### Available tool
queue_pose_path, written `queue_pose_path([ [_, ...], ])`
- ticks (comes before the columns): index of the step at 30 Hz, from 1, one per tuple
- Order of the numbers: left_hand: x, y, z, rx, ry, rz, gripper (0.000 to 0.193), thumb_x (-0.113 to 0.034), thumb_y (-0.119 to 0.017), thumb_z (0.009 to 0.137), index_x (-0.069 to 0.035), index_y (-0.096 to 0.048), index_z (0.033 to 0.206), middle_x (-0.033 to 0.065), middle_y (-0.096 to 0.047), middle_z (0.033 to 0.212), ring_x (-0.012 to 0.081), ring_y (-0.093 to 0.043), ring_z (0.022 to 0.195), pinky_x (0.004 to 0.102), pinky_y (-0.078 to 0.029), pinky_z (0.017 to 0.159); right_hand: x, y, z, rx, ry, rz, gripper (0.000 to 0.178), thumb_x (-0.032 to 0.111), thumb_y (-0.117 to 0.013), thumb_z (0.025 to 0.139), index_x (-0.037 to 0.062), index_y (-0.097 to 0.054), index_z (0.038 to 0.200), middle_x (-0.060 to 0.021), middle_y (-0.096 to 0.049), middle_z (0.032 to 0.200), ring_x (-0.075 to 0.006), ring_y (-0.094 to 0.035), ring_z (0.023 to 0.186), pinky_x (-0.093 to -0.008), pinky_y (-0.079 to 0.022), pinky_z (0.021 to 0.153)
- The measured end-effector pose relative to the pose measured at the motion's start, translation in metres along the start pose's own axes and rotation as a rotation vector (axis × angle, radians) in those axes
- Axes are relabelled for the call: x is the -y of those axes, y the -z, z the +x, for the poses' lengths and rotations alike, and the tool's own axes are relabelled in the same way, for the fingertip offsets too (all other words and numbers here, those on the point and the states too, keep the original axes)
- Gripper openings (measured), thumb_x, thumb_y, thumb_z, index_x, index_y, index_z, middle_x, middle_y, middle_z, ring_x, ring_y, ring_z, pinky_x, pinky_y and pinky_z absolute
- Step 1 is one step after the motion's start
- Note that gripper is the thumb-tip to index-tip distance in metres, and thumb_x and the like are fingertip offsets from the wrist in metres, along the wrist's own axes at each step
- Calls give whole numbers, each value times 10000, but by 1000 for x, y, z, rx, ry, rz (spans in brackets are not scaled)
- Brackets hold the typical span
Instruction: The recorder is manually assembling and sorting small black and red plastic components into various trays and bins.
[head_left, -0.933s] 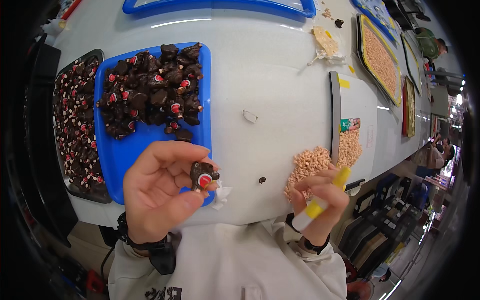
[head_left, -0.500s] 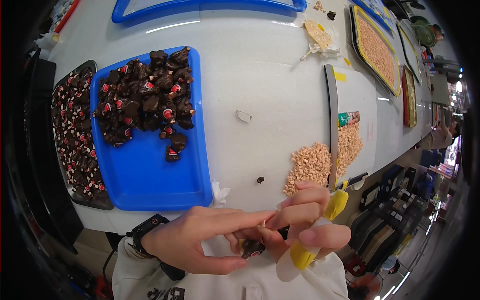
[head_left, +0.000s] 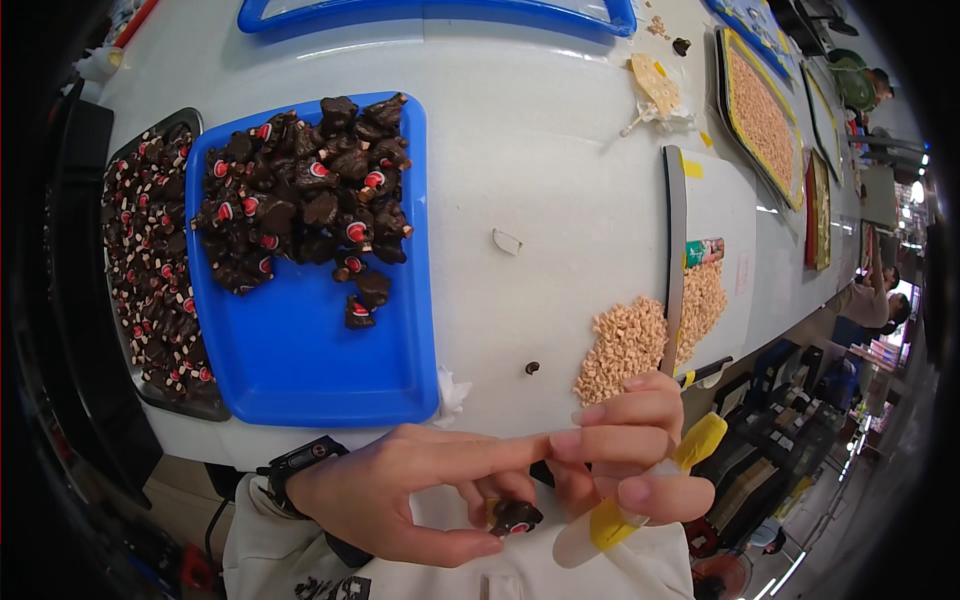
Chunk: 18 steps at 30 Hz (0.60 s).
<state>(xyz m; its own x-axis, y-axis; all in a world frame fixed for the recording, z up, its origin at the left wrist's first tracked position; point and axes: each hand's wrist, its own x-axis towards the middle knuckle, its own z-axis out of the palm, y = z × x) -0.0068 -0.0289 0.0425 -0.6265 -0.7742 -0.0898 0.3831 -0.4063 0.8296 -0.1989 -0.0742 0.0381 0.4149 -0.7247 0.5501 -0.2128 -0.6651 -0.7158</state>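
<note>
My left hand (head_left: 400, 495), with a dark watch (head_left: 305, 460) on its wrist, pinches a small dark-brown figure (head_left: 517, 517) with a red-and-white mark. Its forefinger reaches across to the fingertips of my right hand (head_left: 625, 440). That right hand is curled round a small whitish squeeze bottle (head_left: 578, 538) banded in yellow, with a yellow tip (head_left: 702, 440). Whether its fingertips also pinch something is hidden. Beyond my left hand lies a blue tray (head_left: 320, 385), its far part heaped with similar dark-brown figures (head_left: 320, 205).
Left of the blue tray, a dark tray (head_left: 210, 405) holds many dark pieces with pale bits. Small beige pieces (head_left: 622, 345) form a pile beside a white board (head_left: 725, 220). A crumpled tissue (head_left: 452, 393) and a dark bit (head_left: 532, 368) lie on the table.
The dark figure has turned and shifted slightly right, showing more clearly. A pale bit seen between my fingertips earlier is out of sight. The table scene has shifted a little right in view.
</note>
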Motion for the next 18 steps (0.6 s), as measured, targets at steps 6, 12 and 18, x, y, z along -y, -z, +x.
queue_pose_path([
  [6, 2, 2, -1, 15, 12, -6, 563, 1, -656, 778, 133, -384, 1253, 185, -611, 1050, 185, -625, 909, 256, -530, 725, -6, 5, -3, 59, 27, -22, 401, 115, -724, 747, 192, -413, 990, -20, -688, 871, -149, -584, 716, -344, -378, 765],
  [12, 6, 0, -5, -42, 28, -203, 665, 81, -664, 740, 137, -317, 1304, 268, -581, 1077, 240, -613, 957, 283, -518, 760, 3, 9, 1, 138, 11, -94, 403, 107, -742, 725, 178, -460, 1004, -44, -688, 920, -167, -612, 767, -348, -396, 774],
  [18, 6, -1, -2, -58, 82, -328, 713, 108, -654, 732, 117, -278, 1338, 285, -559, 1106, 262, -593, 1004, 313, -489, 814, -3, 18, 3, 216, 14, -66, 430, 95, -751, 711, 175, -461, 1018, -63, -681, 951, -179, -617, 780, -358, -410, 766],
])
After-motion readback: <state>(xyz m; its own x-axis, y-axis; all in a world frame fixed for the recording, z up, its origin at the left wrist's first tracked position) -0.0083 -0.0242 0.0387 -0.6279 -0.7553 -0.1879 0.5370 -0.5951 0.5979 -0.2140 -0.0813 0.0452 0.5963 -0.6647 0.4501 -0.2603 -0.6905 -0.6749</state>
